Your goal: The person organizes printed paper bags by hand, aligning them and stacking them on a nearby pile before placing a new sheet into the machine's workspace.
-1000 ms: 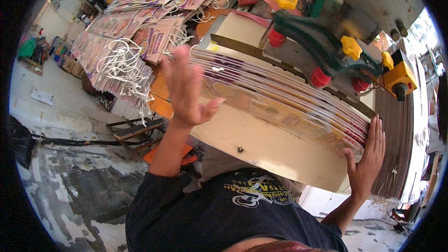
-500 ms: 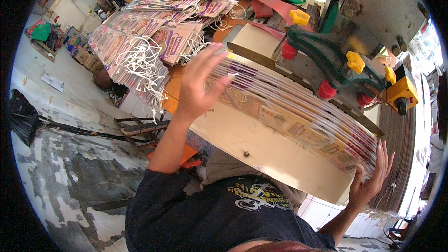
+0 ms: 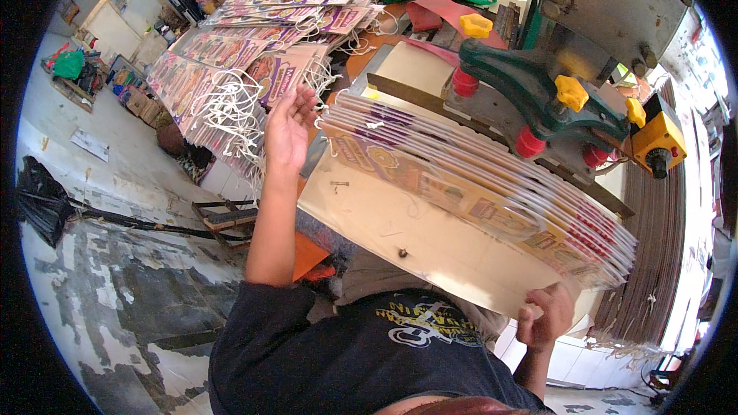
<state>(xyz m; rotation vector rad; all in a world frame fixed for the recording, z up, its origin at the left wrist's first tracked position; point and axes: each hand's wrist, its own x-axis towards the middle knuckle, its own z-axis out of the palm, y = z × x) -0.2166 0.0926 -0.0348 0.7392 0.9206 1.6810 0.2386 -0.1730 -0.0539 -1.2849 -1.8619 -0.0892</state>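
Note:
A fanned stack of printed flat bags or sheets [image 3: 477, 196] with purple and red markings lies on a cream board [image 3: 369, 200] before me. My left hand [image 3: 290, 131] is raised at the stack's left end, its fingers loosely bent and apart, with nothing in it. A small white string end [image 3: 375, 124] shows on top of the stack. By the board's near right corner, my right hand [image 3: 547, 313] is curled with fingers folded in, apart from the stack. It appears to hold nothing.
Behind the stack stands a machine with a dark green arm [image 3: 530, 88], yellow knobs [image 3: 571, 93] and a yellow control box [image 3: 659, 142]. Many printed bags with white cords [image 3: 231, 107] lie at the far left. A tall brown stack [image 3: 646, 261] stands at right.
My left hand has moved left and away from the stack's end. My right hand has come off the right end toward me, and its fingers have curled. The view has shifted slightly.

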